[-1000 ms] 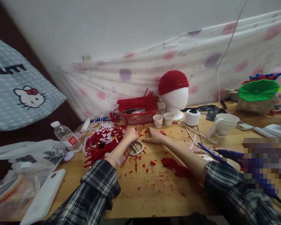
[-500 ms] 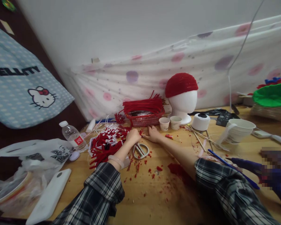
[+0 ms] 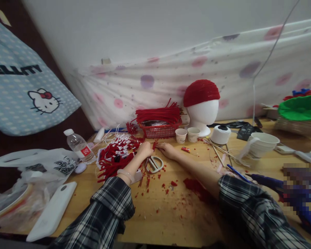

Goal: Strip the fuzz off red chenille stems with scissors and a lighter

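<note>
A spotted sheet (image 3: 177,83) is hanging along the pale wall (image 3: 145,31), behind a wooden desk (image 3: 150,226) that is carrying craft supplies and red scraps (image 3: 173,183). Near the middle of the desk, the left hand (image 3: 145,150) is closing its grip on a short red piece (image 3: 154,145), which is poking up at its fingertips. The right hand (image 3: 167,151) is lying low, its fingers stretching toward that same piece; whether its own grip is closed on anything, I cannot tell.

Just below the left hand, white-handled scissors (image 3: 154,165) are lying on the desk. Beside that hand, on its left, a red fuzzy bundle (image 3: 114,166) and pearly beads (image 3: 121,142) are crowding together. Behind both hands, a red basket (image 3: 159,131) is holding red stems (image 3: 158,115). To its right, two paper cups (image 3: 181,136) are standing before a white foam head (image 3: 202,113), which is wearing a red covering (image 3: 201,92). Farther right, a white spool (image 3: 220,135) and a pale cup (image 3: 264,147) are sitting. At far left, a water bottle (image 3: 79,148) is leaning near a plastic bag (image 3: 38,162).
</note>
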Tool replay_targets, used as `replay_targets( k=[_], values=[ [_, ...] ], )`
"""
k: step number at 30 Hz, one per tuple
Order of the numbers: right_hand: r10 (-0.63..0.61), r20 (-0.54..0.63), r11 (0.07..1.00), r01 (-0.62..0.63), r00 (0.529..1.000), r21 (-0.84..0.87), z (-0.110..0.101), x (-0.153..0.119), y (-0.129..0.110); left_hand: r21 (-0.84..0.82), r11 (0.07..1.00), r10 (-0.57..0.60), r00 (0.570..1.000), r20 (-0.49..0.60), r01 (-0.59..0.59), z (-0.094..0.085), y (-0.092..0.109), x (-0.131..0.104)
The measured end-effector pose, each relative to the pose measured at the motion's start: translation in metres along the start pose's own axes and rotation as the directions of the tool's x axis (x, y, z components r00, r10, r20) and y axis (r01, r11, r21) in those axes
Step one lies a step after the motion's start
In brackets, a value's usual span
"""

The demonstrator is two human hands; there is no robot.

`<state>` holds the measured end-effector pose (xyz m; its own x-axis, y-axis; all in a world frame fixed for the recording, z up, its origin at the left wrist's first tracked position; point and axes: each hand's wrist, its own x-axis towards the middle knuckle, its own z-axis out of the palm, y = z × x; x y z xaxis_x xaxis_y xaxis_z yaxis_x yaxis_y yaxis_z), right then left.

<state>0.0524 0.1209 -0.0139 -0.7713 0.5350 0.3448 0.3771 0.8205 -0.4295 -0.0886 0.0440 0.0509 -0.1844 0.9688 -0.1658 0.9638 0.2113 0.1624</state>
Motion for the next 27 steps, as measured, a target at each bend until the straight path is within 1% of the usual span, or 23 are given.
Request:
replay_targets(
  k=[5,9,12,15,18,21,23,24,25,27],
  values=[
    [-0.080,0.056,0.996,0.078,0.995,0.037,-0.011,-0.028,-0.015,0.029,1.000,0.011,1.000,-0.024,-0.010,0.009,0.000,-0.002],
    [-0.097,0.126,0.995,0.093,0.987,0.036,-0.025,-0.062,-0.025,0.034,0.999,0.027,0.999,-0.041,-0.026,0.007,0.005,-0.007],
    [-0.099,0.171,0.995,0.095,0.980,0.031,-0.033,-0.088,-0.035,0.034,0.997,0.070,0.994,-0.085,-0.067,0.001,0.013,-0.016],
    [-0.099,0.202,0.995,0.097,0.974,0.020,-0.039,-0.114,-0.046,0.035,0.991,0.130,0.979,-0.154,-0.126,-0.003,0.020,-0.035],
    [-0.084,0.219,0.996,0.086,0.972,0.000,-0.047,-0.138,-0.056,0.037,0.980,0.201,0.952,-0.230,-0.197,-0.002,0.022,-0.066],
    [-0.038,0.224,0.998,0.047,0.974,-0.032,-0.058,-0.152,-0.060,0.033,0.957,0.286,0.917,-0.278,-0.288,0.009,0.018,-0.109],
    [0.021,0.193,0.998,-0.008,0.981,-0.067,-0.064,-0.149,-0.058,0.024,0.924,0.374,0.888,-0.267,-0.381,0.024,0.014,-0.143],
    [0.054,0.163,0.995,-0.040,0.985,-0.087,-0.065,-0.144,-0.056,0.020,0.905,0.415,0.873,-0.255,-0.424,0.034,0.011,-0.161],
    [0.080,0.136,0.993,-0.066,0.988,-0.102,-0.065,-0.136,-0.053,0.016,0.893,0.439,0.862,-0.254,-0.450,0.045,0.009,-0.178],
    [0.099,0.116,0.989,-0.085,0.988,-0.121,-0.060,-0.113,-0.047,0.001,0.887,0.444,0.854,-0.273,-0.461,0.071,0.003,-0.211]
  ],
)
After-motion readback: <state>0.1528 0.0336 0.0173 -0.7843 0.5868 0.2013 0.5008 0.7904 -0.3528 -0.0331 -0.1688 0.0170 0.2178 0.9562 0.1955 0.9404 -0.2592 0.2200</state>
